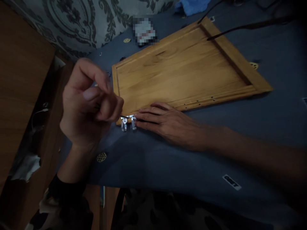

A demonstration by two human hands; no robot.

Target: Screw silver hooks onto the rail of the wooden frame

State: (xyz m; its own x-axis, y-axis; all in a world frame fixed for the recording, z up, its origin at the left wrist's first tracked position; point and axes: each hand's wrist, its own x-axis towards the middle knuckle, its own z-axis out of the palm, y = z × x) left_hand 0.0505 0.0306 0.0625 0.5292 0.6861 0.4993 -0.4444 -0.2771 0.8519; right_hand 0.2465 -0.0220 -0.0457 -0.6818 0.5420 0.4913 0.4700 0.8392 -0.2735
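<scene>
A wooden cabinet door (172, 73) with a recessed panel lies flat on the dark blue cloth. At its near left corner sits a shiny metal hinge (128, 120), with two curved arms over the edge. My left hand (91, 102) is closed above that corner, slightly blurred. From its fingers a thin dark shaft (125, 117) reaches the hinge; the rest of this tool is hidden in the hand. My right hand (168, 123) lies flat along the door's near edge, fingers stretched out, the fingertips touching or right beside the hinge.
Several small dark holes (198, 102) run along the door's near edge. A pixelated pale box (144, 31) lies behind the door, and a light blue cloth (193, 6) further right. Dark cords (240, 31) cross the far right corner. Wooden furniture (21, 73) stands at left.
</scene>
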